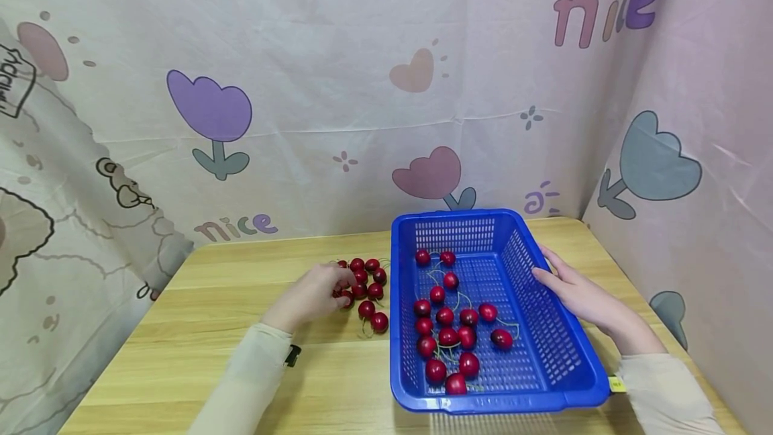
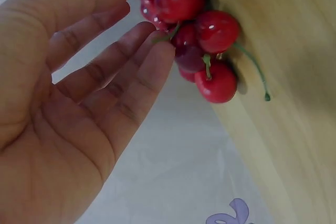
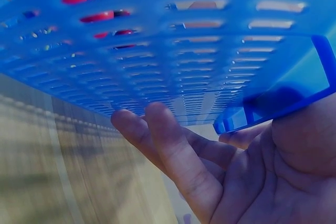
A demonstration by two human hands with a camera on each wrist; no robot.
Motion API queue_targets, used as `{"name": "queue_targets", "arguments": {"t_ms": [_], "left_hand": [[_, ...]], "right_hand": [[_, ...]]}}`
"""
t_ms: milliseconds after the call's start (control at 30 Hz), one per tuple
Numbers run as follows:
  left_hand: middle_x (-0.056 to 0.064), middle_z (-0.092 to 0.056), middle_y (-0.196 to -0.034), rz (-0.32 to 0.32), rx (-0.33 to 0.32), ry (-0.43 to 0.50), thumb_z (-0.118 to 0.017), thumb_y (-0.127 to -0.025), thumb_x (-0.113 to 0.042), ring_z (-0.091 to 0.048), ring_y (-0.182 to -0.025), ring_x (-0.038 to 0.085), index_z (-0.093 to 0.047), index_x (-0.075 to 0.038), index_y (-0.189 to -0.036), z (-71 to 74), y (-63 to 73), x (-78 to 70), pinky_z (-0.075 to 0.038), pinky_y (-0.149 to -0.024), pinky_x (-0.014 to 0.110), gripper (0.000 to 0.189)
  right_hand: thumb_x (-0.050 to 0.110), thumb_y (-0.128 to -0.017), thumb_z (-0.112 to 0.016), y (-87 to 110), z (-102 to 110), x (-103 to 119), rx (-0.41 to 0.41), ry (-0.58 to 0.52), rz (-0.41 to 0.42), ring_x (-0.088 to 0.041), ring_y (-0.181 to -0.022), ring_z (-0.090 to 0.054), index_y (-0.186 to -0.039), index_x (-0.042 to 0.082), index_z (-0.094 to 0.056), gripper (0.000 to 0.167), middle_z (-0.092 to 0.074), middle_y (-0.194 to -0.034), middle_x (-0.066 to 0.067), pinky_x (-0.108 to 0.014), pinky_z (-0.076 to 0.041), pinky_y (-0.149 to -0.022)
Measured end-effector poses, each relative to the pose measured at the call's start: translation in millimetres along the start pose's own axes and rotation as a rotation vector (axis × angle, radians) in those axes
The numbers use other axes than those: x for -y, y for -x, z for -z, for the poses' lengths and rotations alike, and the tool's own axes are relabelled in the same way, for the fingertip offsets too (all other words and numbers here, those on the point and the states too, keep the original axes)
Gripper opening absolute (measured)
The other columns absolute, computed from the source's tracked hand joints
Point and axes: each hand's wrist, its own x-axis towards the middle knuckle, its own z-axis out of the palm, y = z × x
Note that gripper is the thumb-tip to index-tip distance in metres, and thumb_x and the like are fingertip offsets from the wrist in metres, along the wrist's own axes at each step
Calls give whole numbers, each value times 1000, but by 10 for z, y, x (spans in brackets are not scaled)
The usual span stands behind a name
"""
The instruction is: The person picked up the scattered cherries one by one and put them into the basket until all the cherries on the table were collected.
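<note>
From the head view, my left grip (image 1: 314, 294) reaches over a cluster of loose, glossy dark-red round cherries with thin green stems (image 1: 359, 291) on the pale yellow wood-grain worktop (image 1: 211, 301), just left of a rectangular blue plastic basket with slotted walls (image 1: 495, 403). More red cherries (image 1: 448, 336) lie inside it, mostly towards its left side. My right grip (image 1: 580, 294) is at the basket's right rim. A careless sweep of my left fingers could send the round cherries rolling; the two nearest me, at the cluster's edge, look likeliest to get away.

In the left wrist view, my left fingers are loosely spread and gently bent, with a wide gap from the thumb; I see no cherry pinched there. The fingertips are right by the fruit and one stem, but I cannot tell whether they touch it. A stem caught by accident could drag a neighbour along, and smooth skins might slip from a shallow pinch.

In the right wrist view, my right fingers curl up against the basket's slotted outer side, below the rim. Too hard a lift there could tip the basket and shift the cherries inside leftward.
</note>
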Motion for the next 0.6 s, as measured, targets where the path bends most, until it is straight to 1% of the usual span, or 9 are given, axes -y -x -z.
{"name": "queue_targets", "arguments": {"t_ms": [33,200,300,433,600], "left_hand": [[8,-78,-106,4,1,-1,-82,-90,-3,-69,-94,21,-79,-8,-114,-16,0,1,-61,-88,41,25],[8,-79,-112,18,-1,-27,-84,-87,0,-73,-106,26,-80,-10,-113,-94,11,16,-62,-97,46,28],[8,-80,-113,25,-7,-30,-84,-86,2,-74,-110,29,-80,-9,-113,-121,22,9,-62,-101,48,30],[9,-79,-113,29,-14,-27,-84,-84,5,-74,-111,30,-80,-7,-112,-135,24,-9,-61,-102,49,31],[8,-78,-113,42,-6,-50,-84,-83,5,-73,-112,30,-80,-7,-111,-151,24,-15,-61,-102,47,32]], "right_hand": [[44,-117,-38,-1,-2,2,-1,2,-4,-41,-119,-72,-172,12,10,80,-22,-167,-43,-57,-65,-93],[42,-117,-39,-1,-5,2,5,-33,7,-39,-116,-74,-172,15,10,79,-22,-166,-43,-51,-67,-88],[42,-117,-39,1,-7,0,3,-30,13,-39,-117,-73,-172,15,10,79,-20,-167,-43,-51,-67,-88],[43,-117,-39,2,-8,-4,-2,-16,8,-42,-119,-72,-172,15,10,79,-19,-168,-42,-54,-66,-91],[44,-116,-39,4,-7,-3,-3,-16,-6,-40,-117,-73,-172,14,10,80,-21,-167,-43,-54,-66,-90]]}}
